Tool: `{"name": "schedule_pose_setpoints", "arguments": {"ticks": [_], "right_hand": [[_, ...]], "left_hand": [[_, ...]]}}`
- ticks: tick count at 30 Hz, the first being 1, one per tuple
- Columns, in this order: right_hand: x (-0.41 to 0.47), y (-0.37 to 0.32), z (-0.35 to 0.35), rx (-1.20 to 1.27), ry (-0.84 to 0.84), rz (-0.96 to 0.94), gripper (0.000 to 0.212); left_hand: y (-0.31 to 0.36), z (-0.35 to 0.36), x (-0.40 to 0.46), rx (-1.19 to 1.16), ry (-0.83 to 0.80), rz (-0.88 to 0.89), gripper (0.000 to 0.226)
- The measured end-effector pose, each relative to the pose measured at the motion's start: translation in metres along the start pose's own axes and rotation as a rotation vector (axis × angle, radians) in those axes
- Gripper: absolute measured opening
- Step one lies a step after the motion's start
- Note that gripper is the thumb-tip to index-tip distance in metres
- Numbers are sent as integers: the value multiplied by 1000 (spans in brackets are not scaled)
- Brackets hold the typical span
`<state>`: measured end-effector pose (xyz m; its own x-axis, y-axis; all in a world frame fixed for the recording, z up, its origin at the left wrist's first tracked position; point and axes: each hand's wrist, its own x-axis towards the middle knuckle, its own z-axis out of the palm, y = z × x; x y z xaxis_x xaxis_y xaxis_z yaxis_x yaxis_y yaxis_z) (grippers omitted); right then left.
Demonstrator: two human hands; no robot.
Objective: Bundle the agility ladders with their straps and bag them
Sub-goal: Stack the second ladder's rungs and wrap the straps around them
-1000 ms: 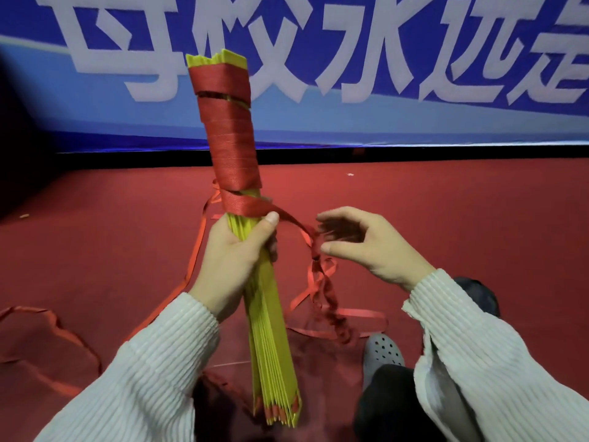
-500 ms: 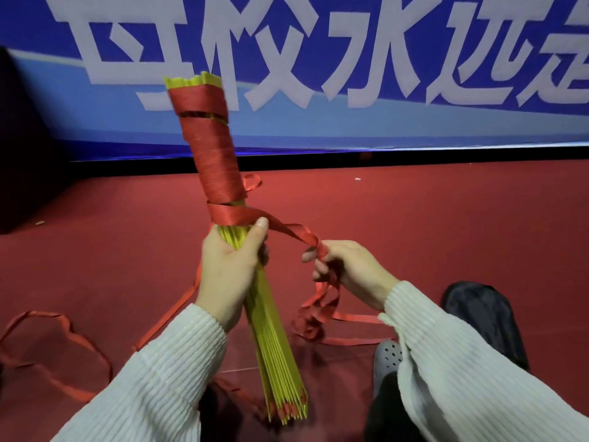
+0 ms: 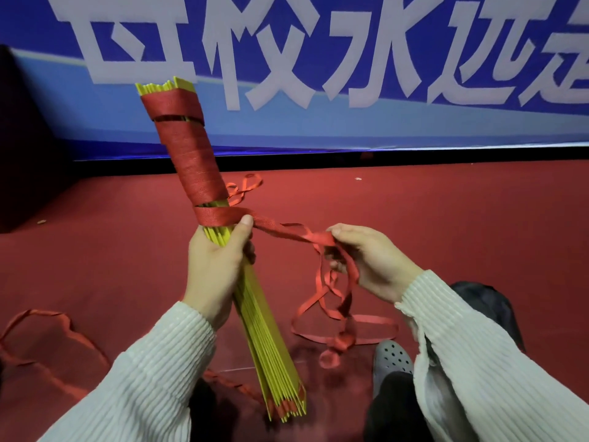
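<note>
A stack of yellow ladder rungs (image 3: 267,339) stands tilted, its top leaning left toward the banner. Red strap (image 3: 191,161) is wound tightly round its upper half. My left hand (image 3: 216,266) grips the bundle at its middle, thumb pressing the lowest wrap. From there the strap runs taut to the right into my right hand (image 3: 366,260), which pinches it. Loose strap (image 3: 334,314) hangs from that hand and coils on the floor.
Red carpet floor (image 3: 446,218) all round. More loose red strap (image 3: 54,333) lies at the lower left and behind the bundle. A blue banner with white characters (image 3: 350,74) backs the scene. My grey perforated shoe (image 3: 392,358) and dark trouser leg sit at the lower right.
The bundle has tilted further left and come lower. My right hand has taken hold of the strap and pulled it taut to the right.
</note>
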<state>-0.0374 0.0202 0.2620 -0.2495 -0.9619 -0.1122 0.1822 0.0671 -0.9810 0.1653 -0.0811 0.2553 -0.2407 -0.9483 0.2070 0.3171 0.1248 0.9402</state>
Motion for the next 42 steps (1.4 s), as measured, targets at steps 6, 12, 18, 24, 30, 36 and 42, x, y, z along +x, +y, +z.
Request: {"name": "schedule_pose_setpoints", "arguments": {"ticks": [6,12,18,24,30,36,42], "right_hand": [[4,20,4,-298,182,197,23],[-8,1,46,-348,75,-414,22],[-5,11,52,-547,143,-492,4],[-8,1,58,-301,100,-415,14],[-7,-14,34,-431,203,-498,7],[-24,-26,46,-442,160,-590,9],[-20,-12,79,-483,171,-527,5]], "left_hand": [[5,11,-12,-40,-106,-73,6],[-5,19,-15,81,-190,-28,8],[-27,17,-16,260,-236,-28,17],[-34,12,-9,427,-211,-62,39],[-19,24,-19,183,-177,-58,38],[-25,25,-21,287,-157,42,32],[-47,40,-29,418,-334,47,47]]}}
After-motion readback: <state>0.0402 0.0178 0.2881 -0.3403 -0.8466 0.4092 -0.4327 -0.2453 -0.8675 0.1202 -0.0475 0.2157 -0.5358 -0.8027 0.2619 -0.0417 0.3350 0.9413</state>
